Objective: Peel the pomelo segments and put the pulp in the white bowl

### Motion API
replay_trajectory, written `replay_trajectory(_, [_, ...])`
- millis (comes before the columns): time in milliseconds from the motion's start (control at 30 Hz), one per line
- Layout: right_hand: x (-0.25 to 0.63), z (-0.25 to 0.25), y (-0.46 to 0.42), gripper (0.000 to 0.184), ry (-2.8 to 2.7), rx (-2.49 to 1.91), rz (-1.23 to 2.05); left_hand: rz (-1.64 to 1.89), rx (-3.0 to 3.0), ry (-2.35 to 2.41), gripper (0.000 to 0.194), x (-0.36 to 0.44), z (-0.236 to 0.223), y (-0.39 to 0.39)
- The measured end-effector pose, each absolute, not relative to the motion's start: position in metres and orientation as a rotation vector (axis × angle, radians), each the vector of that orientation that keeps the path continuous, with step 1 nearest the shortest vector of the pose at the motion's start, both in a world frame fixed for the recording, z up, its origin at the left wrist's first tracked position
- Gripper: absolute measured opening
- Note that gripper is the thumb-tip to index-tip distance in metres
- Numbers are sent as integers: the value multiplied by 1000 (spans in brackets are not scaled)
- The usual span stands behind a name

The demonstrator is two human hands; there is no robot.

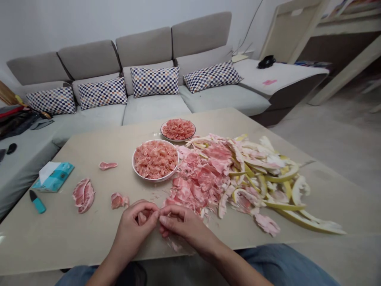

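My left hand [135, 226] and my right hand [180, 226] meet at the near edge of the beige table [59, 234], fingers curled round a pink pomelo segment [142, 217] between them. Just beyond my hands lies a big heap of pink membrane scraps [199, 178] and yellow-white pomelo rind [282, 186]. A white bowl [155, 161] heaped with peeled pink flesh stands behind my hands. A smaller plate of flesh [177, 130] is farther back. Loose unpeeled segments lie to the left: a pair [83, 194], a small one [119, 200] and another [108, 165].
A teal tissue pack [53, 176] and a small teal-handled knife [37, 201] lie at the table's left side. A grey sofa [154, 107] with checkered cushions runs behind the table. Bare floor lies to the right. My knees in blue jeans show below the table edge.
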State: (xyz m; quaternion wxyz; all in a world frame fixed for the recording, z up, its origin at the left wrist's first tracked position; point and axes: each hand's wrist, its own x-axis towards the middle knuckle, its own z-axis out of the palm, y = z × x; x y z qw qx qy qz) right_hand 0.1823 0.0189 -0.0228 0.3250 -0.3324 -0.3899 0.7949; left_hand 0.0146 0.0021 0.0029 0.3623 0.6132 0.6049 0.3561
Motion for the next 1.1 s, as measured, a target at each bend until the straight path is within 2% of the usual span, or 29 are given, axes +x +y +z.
replay_trajectory(267, [188,-16,20,41,-1070,-950,2125,986,1565,1666,12,6,8,5])
replay_trajectory(367, [196,-9,25,40,-1125,-1024,2040,952,1567,1642,15,7,5,7])
replay_trajectory(467, [210,6,48,34,-1312,-1097,1752,873,1595,1553,19,16,-3,7])
replay_trajectory(567, [218,27,93,27,-1729,-1265,1183,833,1568,1518,18,26,-15,7])
replay_trajectory(733, [199,49,184,10,-1805,-1377,830,802,1403,1471,22,33,-27,9])
replay_trajectory(900, [170,43,237,30,-1847,-1434,761,816,1326,1439,27,30,-35,14])
replay_trajectory(1100, [167,35,261,31,-1911,-1445,926,876,1270,1343,30,24,-49,18])
